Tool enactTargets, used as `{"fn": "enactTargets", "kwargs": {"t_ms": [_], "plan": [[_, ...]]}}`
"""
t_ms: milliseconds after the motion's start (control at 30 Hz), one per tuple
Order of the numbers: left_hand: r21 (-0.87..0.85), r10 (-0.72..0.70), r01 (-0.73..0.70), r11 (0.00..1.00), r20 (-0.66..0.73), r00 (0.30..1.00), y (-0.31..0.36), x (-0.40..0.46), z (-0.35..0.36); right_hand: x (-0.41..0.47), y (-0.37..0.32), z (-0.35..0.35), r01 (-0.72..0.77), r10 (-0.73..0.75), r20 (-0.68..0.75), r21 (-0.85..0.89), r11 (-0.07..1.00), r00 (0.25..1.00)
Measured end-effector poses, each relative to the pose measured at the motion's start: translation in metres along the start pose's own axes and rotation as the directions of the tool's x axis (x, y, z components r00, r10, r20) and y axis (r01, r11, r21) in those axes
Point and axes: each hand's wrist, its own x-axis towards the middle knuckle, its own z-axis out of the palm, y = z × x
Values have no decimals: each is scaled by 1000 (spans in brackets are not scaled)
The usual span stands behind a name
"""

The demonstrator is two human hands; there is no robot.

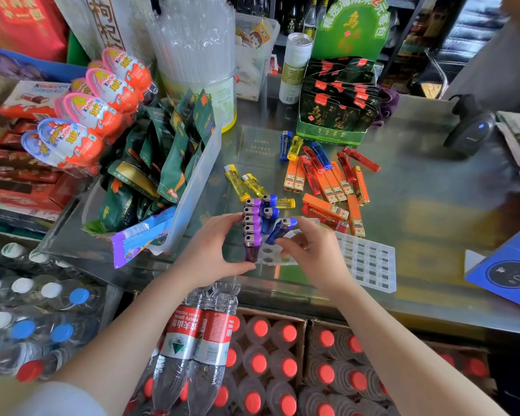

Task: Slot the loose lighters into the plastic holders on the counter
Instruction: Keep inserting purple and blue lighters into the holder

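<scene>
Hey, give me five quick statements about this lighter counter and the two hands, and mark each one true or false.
1. The right hand pinches a blue lighter tilted over the holder. True.
2. The row of purple lighters stands upright in the holder. True.
3. The left hand rests flat on the counter, away from the holder. False: it grips the holder's left side at the purple row.
4. All the orange lighters are already slotted. False: they lie loose on the counter.
5. A second, empty clear holder lies flat to the right of the right hand. True.
</scene>
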Motion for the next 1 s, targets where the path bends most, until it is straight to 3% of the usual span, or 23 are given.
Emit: {"fn": "enactTargets", "kwargs": {"t_ms": [200, 533, 633, 667, 767, 833, 900, 1000], "plan": [[-6, -11, 11, 1000, 10, 1000, -1, 0, 0, 4, -4, 6, 52, -54, -30, -72, 996, 998], [-7, -29, 29, 1000, 26, 999, -1, -1, -1, 7, -3, 12, 146, -168, -26, -385, 912, 985], [-12, -27, 27, 1000, 22, 999, 0, -1, -1, 9, -4, 11, 260, -283, 50, -568, 781, 958], [-16, -25, 25, 1000, 20, 999, -1, -1, 0, 12, -5, 6, 272, -260, 105, -580, 768, 960], [-42, -38, 38, 998, 5, 999, -1, -1, 0, 27, -1, -17, 225, -143, 212, -441, 869, 967], [-73, -36, 35, 997, -24, 999, -1, 0, -1, 36, 3, -30, 175, -149, 101, -344, 922, 984], [-93, -26, 21, 995, -56, 998, 2, 2, -2, 51, 8, -39, 75, -110, -104, -296, 952, 988], [-95, -27, 20, 995, -69, 997, 2, 4, -3, 83, 15, -48, -102, 4, -316, -296, 950, 949]]}}
